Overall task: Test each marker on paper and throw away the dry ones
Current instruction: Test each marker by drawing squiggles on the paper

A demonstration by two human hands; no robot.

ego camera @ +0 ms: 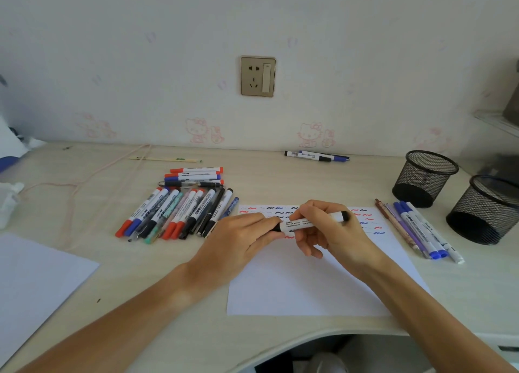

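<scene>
Both hands hold one white marker with black ends level above the test paper. My left hand pinches its black cap at the left end. My right hand grips the barrel, and the black rear end sticks out to the right. The paper carries rows of red, blue and black squiggles along its top. A pile of several markers and pens lies left of the paper. A smaller row of pens lies at the paper's right edge.
Two black mesh pen cups stand at the right. Two markers lie by the wall. A second sheet lies at the front left. A pink cord runs across the left of the desk.
</scene>
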